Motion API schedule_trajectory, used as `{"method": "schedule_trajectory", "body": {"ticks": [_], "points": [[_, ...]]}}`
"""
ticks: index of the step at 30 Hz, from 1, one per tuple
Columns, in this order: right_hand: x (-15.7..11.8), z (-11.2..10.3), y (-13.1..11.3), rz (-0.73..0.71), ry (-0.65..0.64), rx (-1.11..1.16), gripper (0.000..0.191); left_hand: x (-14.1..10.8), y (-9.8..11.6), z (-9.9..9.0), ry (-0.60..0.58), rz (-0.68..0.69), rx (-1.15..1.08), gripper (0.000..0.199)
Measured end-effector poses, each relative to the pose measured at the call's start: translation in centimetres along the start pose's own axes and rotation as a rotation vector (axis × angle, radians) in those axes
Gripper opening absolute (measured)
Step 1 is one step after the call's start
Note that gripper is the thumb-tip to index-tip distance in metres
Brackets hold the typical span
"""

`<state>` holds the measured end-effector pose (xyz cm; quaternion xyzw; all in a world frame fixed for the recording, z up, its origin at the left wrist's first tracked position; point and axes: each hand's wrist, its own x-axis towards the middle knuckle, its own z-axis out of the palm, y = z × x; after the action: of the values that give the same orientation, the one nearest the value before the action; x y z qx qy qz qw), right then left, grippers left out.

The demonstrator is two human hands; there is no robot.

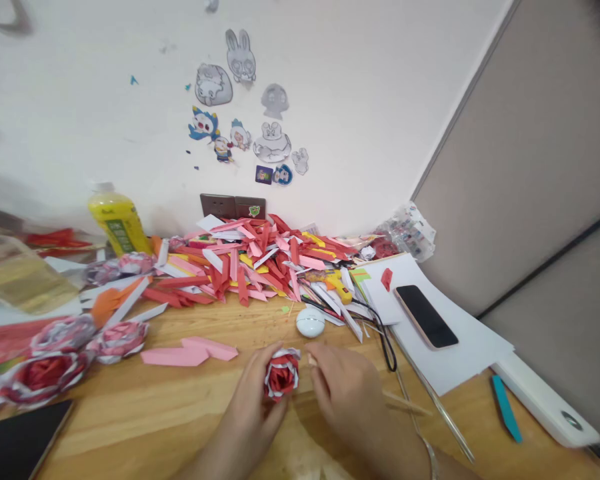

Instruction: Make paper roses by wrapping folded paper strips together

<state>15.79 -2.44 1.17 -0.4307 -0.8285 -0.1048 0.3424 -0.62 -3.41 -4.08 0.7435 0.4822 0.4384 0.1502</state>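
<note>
A small red and white paper rose (282, 375) is held in my left hand (254, 393), its fingers and thumb wrapped round the flower's left side. Just right of the rose is my right hand (347, 387), its fingers curled and the thumb against them. A thin wooden stick (406, 403) shows beyond the right side of that hand; how the hand holds it is hidden. A white rounded case (310, 323) sits on the wooden table (180, 413) beyond both hands.
Folded red, pink, white and yellow strips (250, 260) lie heaped by the wall. Nearby are a yellow glue gun (336, 285), a phone (427, 316) on white paper, a yellow bottle (120, 223), finished paper roses (43, 380) and a white power strip (545, 400).
</note>
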Motion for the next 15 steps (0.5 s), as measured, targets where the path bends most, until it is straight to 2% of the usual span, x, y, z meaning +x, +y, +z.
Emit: {"method": "schedule_trajectory", "body": {"ticks": [4,7,11,15], "points": [[0.4,0.3,1.4,0.239,-0.203,0.248,0.028,0.3,0.0,-0.1,-0.002,-0.081,-0.056,0.039],[0.7,0.4,1.4,0.307,-0.361,0.539,0.031,0.4,0.0,-0.1,-0.011,-0.122,-0.091,0.04],[0.9,0.1,0.7,0.361,-0.411,0.773,0.028,0.6,0.0,-0.1,-0.048,-0.149,-0.128,0.04],[1.0,0.0,0.4,0.38,-0.441,0.815,0.027,0.7,0.0,0.0,-0.043,-0.163,-0.155,0.04]]}}
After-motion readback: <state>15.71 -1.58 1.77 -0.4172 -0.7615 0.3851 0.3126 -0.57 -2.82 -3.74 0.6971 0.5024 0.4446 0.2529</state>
